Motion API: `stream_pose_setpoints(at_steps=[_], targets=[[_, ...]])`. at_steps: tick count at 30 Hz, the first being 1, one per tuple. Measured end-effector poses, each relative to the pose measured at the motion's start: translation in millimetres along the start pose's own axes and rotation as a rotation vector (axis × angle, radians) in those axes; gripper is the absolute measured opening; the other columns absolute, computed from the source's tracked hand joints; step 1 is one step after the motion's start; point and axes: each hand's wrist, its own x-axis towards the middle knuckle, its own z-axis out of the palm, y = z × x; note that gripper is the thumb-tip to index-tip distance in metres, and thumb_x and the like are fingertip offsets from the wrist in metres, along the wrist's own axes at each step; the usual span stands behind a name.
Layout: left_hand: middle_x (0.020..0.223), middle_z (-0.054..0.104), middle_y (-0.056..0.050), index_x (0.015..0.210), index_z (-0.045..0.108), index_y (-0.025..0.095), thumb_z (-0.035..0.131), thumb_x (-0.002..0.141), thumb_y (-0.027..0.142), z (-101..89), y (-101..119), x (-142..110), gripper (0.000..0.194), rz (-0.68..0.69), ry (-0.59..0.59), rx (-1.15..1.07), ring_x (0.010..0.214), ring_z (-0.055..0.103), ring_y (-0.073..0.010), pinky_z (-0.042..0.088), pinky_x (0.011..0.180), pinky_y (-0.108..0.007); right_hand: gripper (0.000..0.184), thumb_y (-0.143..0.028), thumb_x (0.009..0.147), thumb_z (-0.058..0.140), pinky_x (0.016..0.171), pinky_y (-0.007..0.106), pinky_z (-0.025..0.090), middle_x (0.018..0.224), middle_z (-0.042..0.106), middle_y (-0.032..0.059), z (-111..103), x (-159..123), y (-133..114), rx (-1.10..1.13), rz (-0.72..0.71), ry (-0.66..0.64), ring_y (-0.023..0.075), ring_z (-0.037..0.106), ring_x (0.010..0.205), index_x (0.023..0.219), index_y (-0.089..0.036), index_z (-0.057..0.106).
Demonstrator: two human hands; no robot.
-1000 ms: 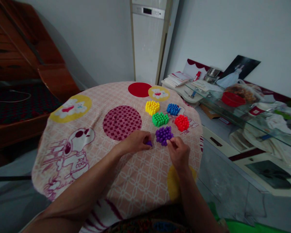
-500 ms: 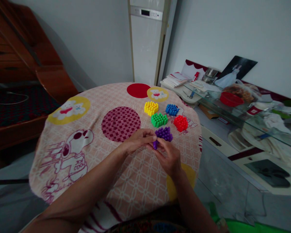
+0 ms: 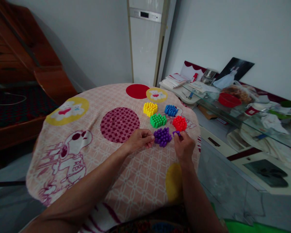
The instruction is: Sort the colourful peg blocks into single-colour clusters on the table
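A cluster of purple knobbed pieces stands on the cloth between my two hands. My left hand is at its left edge, fingers curled and thumb pressed against them; whatever they may hold is hidden. To the right of the cluster, my right hand pinches a small purple piece whose thin, curved end sticks out past the fingertips. Beyond the purple cluster are similar groups in green, yellow, blue and red. The red one lies just past my right fingertips.
A patterned cloth covers the rounded table. To the right, a glass-topped cabinet carries papers, a red bowl and bags. A wooden bench is at the left; a tall white appliance stands behind the table.
My hands were together around a purple piece in front of the purple cluster. They have parted, the right moving rightward with a purple piece, the left staying near the cluster, which is now fully uncovered.
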Motion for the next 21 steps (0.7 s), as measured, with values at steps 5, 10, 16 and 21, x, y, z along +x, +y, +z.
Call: stream_pose_setpoints(at_steps=[5,10,16,21], targets=[[0.066,0.068,-0.002,0.076,0.063,0.014,0.072,0.077,0.050,0.1,1,0,0.037,-0.008,0.017,0.041,0.057,0.062,-0.0103,0.051,0.055,-0.021,0.033,-0.034,0.093,0.053,0.060,0.029,0.030,0.074,0.072,0.0136,13,11,2,-0.275,0.089,-0.199,0.0186,0.059,0.062,0.079,-0.013,0.074],[0.061,0.065,-0.001,0.074,0.062,0.015,0.064,0.084,0.045,-2.0,-4,2,0.032,0.096,0.120,0.173,0.054,0.061,-0.0109,0.049,0.053,-0.021,0.043,-0.034,0.100,0.041,0.061,0.030,0.029,0.078,0.072,0.0148,21,7,0,-0.320,0.036,-0.270,0.0186,0.059,0.065,0.080,-0.014,0.073],[0.079,0.071,-0.004,0.087,0.067,0.016,0.060,0.087,0.032,-2.7,-10,1,0.017,0.332,0.399,0.555,0.070,0.066,-0.0142,0.054,0.065,-0.024,0.049,-0.037,0.100,0.030,0.062,0.031,0.032,0.074,0.069,0.0128,15,14,17,-0.175,0.078,-0.092,0.0204,0.056,0.064,0.080,-0.015,0.070],[0.129,0.064,-0.013,0.126,0.063,0.020,0.064,0.088,0.032,24.1,-15,7,0.040,0.611,0.278,0.912,0.121,0.059,-0.0262,0.051,0.104,-0.043,0.051,-0.039,0.096,0.032,0.080,0.035,0.045,0.106,0.072,0.0200,15,54,49,-0.029,0.091,0.027,0.0273,0.064,0.092,0.115,-0.008,0.068]])
